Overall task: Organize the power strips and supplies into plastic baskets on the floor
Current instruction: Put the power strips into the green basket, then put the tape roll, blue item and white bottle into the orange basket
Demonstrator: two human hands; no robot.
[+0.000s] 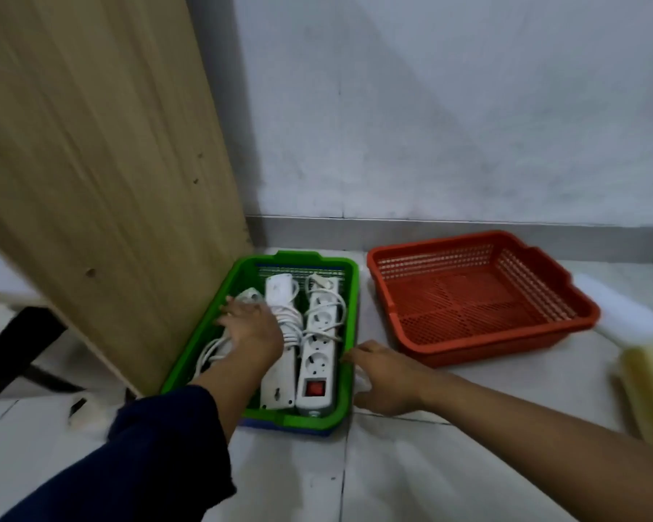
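Dim, flat indoor light is falling evenly, casting only faint shadows. Motion blur is smearing the yellow object [647, 393] at the right edge, and wide-angle distortion is bending the wooden panel [102, 163].

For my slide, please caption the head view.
Left hand presses white power strips into green plastic basket; red plastic basket sits beside.

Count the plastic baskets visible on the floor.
3: a green basket holding power strips, a blue basket nested beneath it with only its edge showing, and an empty orange basket to the right.
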